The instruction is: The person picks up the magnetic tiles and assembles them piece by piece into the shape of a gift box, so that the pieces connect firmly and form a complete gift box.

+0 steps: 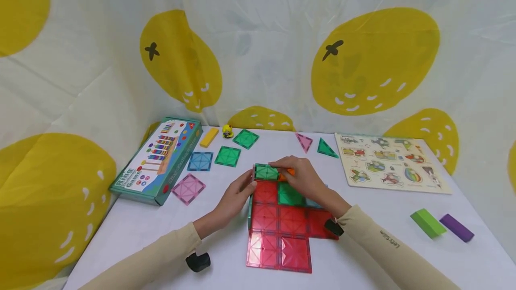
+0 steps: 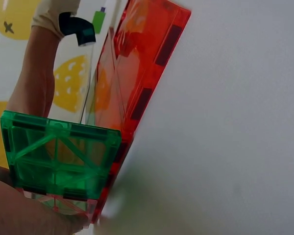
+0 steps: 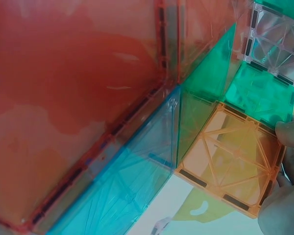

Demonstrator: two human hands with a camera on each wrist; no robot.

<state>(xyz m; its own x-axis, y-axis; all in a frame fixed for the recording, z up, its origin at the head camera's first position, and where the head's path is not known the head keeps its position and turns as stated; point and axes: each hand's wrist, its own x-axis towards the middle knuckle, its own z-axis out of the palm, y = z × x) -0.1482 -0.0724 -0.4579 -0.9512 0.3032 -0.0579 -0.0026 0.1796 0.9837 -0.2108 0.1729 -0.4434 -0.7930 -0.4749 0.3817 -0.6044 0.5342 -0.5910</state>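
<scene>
sleeve [image 1: 397, 252] marked "let's"; right grip [image 1: 304, 178] holds orange tile [image 3: 235, 154]

Head view's pretty bright and even, some glare on the near red tiles [image 1: 263, 250]; left wrist view's way dimmer, right wrist one kinda hazy.

In the head view, the orange translucent plastic square tile [image 1: 284, 176] and the light-blue translucent plastic tile [image 1: 312, 202] are partly hidden by the right hand [image 1: 302, 177]. Fine print on the green-edged cardboard game box [image 1: 151, 180], at far left, cannot be read. In the left wrist view, the left hand [image 2: 29, 210] is cut off by the edge.
</scene>
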